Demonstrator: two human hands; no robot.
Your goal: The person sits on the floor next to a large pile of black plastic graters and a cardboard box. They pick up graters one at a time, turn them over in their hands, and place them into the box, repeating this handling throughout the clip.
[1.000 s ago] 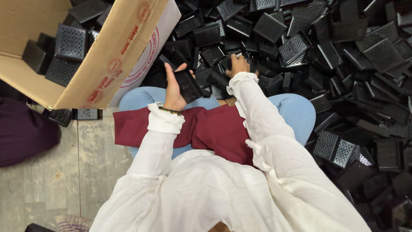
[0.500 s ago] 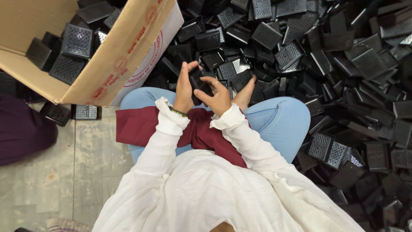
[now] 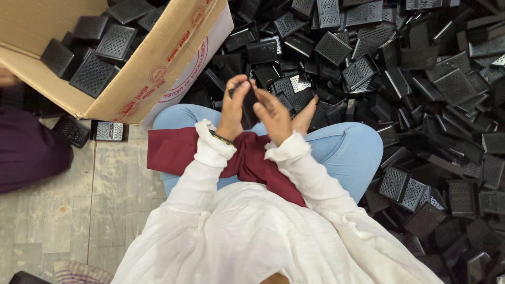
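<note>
In the head view, a cardboard box [image 3: 158, 68] is tilting up and to the left of the hands, its open mouth showing several black perforated plastic pieces [image 3: 94, 73] lying inside. Spreading from the box's right side across the whole upper and right part of the floor is a heap of the same black grated pieces [image 3: 421, 79], far too many to count, piled at all angles. Two more such pieces [image 3: 97, 131] are lying on the pale tiled floor [image 3: 79, 210] just below the box's lower corner. Left of the box, a dark purple cloth [image 3: 26, 152] is bulging in from the frame edge.

The person is sitting cross-legged in light blue trousers [image 3: 347, 152], a maroon cloth [image 3: 179, 152] draped over the lap, and white sleeves are running up toward the hands. The knees are sitting between the body and the heap.

Below and right of the box, one small black piece [image 3: 248, 105] is being held up above the lap. The left hand [image 3: 234, 108] is curling around its left side, fingers closed on it. The right hand [image 3: 273, 115] is pressing against its right side, fingers bent over it; a ring is showing on one finger. The two hands are almost touching, with the piece between them, mostly hidden.
</note>
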